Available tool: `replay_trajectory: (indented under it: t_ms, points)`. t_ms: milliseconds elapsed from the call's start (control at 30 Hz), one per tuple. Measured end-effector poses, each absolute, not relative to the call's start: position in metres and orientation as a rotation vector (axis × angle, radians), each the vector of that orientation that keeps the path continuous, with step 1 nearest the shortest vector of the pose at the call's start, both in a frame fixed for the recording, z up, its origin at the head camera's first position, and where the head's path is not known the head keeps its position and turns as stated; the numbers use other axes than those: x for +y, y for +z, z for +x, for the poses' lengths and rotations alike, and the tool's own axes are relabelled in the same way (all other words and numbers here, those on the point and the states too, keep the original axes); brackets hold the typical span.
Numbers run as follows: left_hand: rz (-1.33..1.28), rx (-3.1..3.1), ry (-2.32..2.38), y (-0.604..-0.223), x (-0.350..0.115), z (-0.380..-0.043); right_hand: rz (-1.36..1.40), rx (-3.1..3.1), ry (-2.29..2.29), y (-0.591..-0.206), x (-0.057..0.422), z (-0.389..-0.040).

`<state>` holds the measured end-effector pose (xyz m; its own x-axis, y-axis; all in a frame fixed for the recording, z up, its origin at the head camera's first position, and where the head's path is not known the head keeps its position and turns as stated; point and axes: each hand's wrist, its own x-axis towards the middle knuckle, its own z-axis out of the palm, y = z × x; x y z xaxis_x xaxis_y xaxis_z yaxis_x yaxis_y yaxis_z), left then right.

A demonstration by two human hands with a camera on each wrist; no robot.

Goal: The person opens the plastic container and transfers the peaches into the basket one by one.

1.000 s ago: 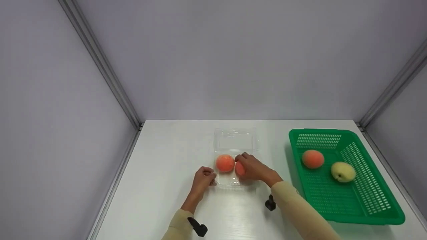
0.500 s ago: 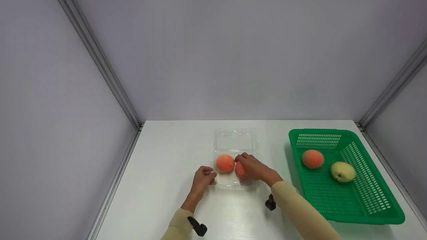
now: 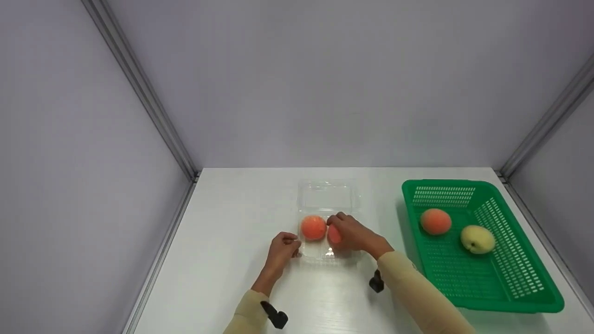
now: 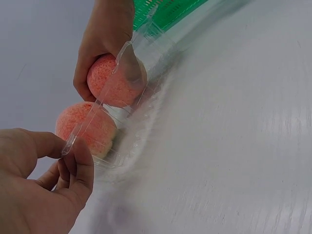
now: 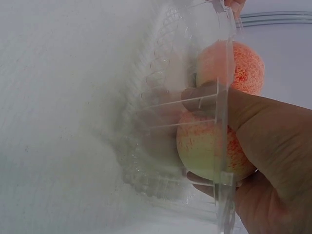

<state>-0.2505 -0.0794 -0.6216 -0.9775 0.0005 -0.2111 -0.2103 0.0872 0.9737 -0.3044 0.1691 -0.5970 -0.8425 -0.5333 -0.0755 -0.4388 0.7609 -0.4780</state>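
Note:
A clear plastic clamshell box (image 3: 315, 253) lies on the white table with its lid (image 3: 327, 195) folded back away from me. One pinkish-orange peach (image 3: 313, 228) sits in the left part of its base. My right hand (image 3: 351, 233) reaches into the right part and grips a second peach (image 5: 204, 146), fingers and thumb curled round it inside the wall. At the box's near left corner, my left hand (image 3: 281, 250) pinches the rim between thumb and forefinger, as the left wrist view shows. Most of the second peach is hidden by the right hand in the head view.
To the right stands a green plastic basket (image 3: 464, 292) with slotted walls. Inside it lie another peach (image 3: 435, 221) and a pale yellow fruit with a dark dimple (image 3: 477, 239). Grey panels (image 3: 343, 93) rise behind the table and at both sides.

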Motion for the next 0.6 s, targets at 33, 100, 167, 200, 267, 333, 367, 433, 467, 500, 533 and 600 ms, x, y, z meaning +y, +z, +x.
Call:
replay_trajectory:
  t_ms: [33, 100, 167, 200, 267, 333, 367, 433, 467, 500, 533, 600]
  points:
    - [-0.219, 2.196, 2.008, -0.622, -0.079, -0.251, -0.764, 2.749, -0.674, -0.597, 0.169, -0.305]
    - [-0.228, 2.2, 2.003, -0.623, -0.079, -0.251, -0.762, 2.748, -0.68, -0.597, 0.169, -0.305]
    - [-0.237, 2.203, 1.997, -0.623, -0.079, -0.252, -0.763, 2.747, -0.684, -0.597, 0.169, -0.306]
    - [-0.24, 2.204, 1.994, -0.624, -0.078, -0.252, -0.764, 2.746, -0.686, -0.597, 0.17, -0.306]
    - [-0.243, 2.203, 1.994, -0.624, -0.078, -0.252, -0.769, 2.745, -0.691, -0.597, 0.17, -0.305]
    - [-0.242, 2.199, 1.996, -0.623, -0.078, -0.251, -0.78, 2.745, -0.693, -0.597, 0.171, -0.305]
    - [-0.231, 2.198, 1.998, -0.622, -0.078, -0.251, -0.801, 2.754, -0.687, -0.597, 0.172, -0.305]
    - [-0.213, 2.197, 1.999, -0.616, -0.078, -0.247, -0.84, 2.774, -0.681, -0.596, 0.173, -0.304]
    - [-0.204, 2.196, 2.001, -0.611, -0.077, -0.245, -0.855, 2.783, -0.677, -0.596, 0.174, -0.304]
    - [-0.194, 2.195, 2.002, -0.605, -0.077, -0.242, -0.869, 2.791, -0.673, -0.596, 0.174, -0.304]
    - [-0.18, 2.195, 2.008, -0.6, -0.077, -0.239, -0.876, 2.797, -0.67, -0.596, 0.175, -0.304]
    - [-0.16, 2.196, 2.019, -0.591, -0.077, -0.234, -0.862, 2.795, -0.674, -0.595, 0.175, -0.303]
